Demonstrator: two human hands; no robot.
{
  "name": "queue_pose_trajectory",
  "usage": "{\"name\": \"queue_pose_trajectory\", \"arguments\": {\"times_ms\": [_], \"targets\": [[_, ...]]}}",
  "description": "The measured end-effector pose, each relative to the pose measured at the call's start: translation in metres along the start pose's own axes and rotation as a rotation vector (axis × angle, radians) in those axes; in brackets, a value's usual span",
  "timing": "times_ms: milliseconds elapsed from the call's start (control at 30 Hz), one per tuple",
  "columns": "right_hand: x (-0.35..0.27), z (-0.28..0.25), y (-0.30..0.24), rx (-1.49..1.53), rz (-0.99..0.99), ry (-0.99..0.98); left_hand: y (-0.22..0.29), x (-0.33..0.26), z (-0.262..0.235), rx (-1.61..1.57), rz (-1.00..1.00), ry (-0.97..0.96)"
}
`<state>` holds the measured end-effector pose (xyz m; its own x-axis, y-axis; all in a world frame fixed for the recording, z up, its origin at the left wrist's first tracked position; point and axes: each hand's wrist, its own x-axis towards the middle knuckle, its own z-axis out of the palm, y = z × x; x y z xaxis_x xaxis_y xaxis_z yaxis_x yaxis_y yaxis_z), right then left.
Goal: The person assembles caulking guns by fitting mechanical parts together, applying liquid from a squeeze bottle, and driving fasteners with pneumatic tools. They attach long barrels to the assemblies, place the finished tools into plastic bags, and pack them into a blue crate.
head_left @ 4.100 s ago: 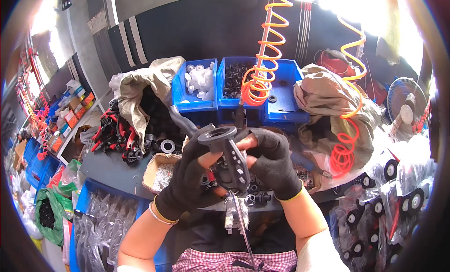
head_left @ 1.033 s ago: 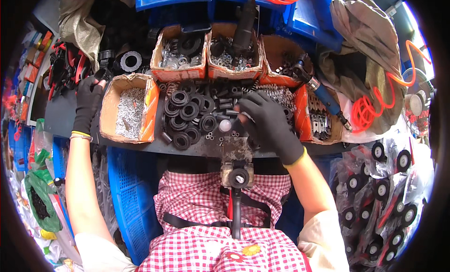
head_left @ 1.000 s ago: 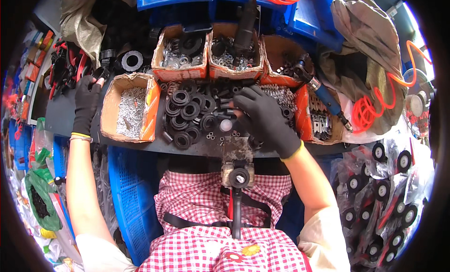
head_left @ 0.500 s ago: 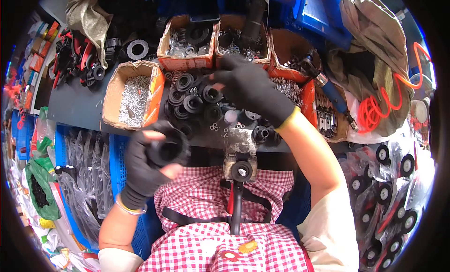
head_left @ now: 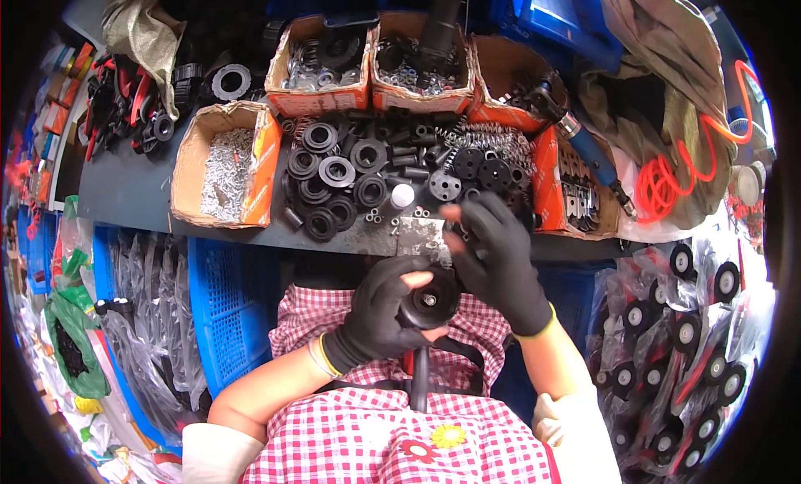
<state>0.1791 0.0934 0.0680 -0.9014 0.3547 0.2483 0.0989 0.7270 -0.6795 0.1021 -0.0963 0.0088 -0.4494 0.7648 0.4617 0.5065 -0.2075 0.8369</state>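
Observation:
My left hand (head_left: pixel 375 310), in a black glove with bare fingertips, is wrapped round a black round cup-shaped part (head_left: pixel 429 304). That part sits at the upper end of a black tube (head_left: pixel 420 384) in front of my apron, and a small shiny metal piece (head_left: pixel 430 299) shows in its centre. Beside it, my right hand (head_left: pixel 501 259), gloved alike, hovers at the right of a worn metal block (head_left: pixel 424 239) on the bench edge. Its fingers are bent, thumb and forefinger close together; whatever lies between them is hidden.
Black rings (head_left: pixel 336 172) are heaped beyond my hands, with springs (head_left: pixel 501 138) and perforated discs (head_left: pixel 445 185) to the right. A cardboard box of screws (head_left: pixel 224 175) stands left, more boxes behind. A blue power tool (head_left: pixel 588 154) and an orange coiled hose (head_left: pixel 667 192) lie right.
My left hand has brought the cup-shaped part right and down onto the tube's end. My right hand has come back from the heap to beside the metal block.

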Motion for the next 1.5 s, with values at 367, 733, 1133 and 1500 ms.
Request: {"name": "queue_pose_trajectory", "arguments": {"times_ms": [367, 733, 1133, 1500], "targets": [[0.041, 0.011, 0.019, 0.155, -0.076, 0.209, 0.002, 0.033, -0.025, 0.124, -0.009, -0.075], [-0.037, -0.042, 0.005, 0.803, 0.397, 0.379, -0.038, 0.148, 0.01, 0.754, -0.216, -0.373], [-0.039, -0.027, -0.002, 0.893, 0.378, 0.382, -0.025, 0.122, -0.01, 0.582, 0.095, -0.116], [-0.01, -0.014, -0.038, 1.285, 0.359, 0.15, 0.03, 0.071, -0.014, -0.51, -0.469, 0.149]]}}
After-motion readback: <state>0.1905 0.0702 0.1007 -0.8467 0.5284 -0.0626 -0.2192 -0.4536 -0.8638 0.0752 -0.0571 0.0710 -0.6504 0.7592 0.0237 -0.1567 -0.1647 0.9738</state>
